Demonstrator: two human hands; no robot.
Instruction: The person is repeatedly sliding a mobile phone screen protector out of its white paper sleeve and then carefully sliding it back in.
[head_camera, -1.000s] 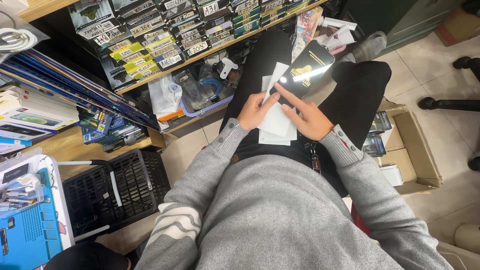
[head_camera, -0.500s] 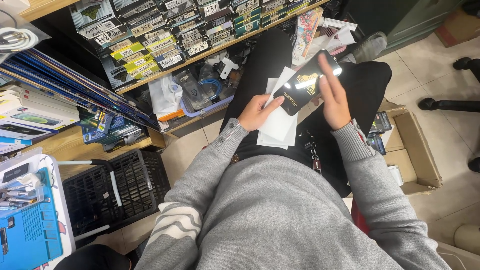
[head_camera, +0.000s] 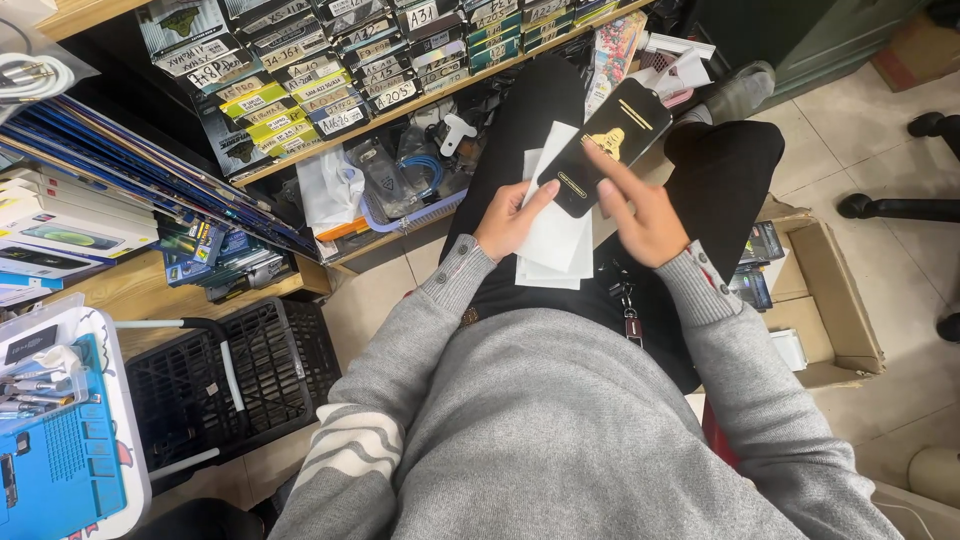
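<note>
Seated person; left hand (head_camera: 508, 222) grips a stack of white sheets (head_camera: 553, 235) on the lap. Right hand (head_camera: 640, 212), fingers spread, rests on a black packet (head_camera: 603, 143) atop them. Advice: support the packet's lower edge, keep the sheets squared.

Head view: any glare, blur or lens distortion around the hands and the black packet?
Head view: even indoor light, no hard shadows; the black packet shows only faint sheen, its gold marks crisp; left hand and right hand sharp, no motion blur; white sheets bright, nearly blown out; wide-angle bending tilts the shelf edges.
</note>
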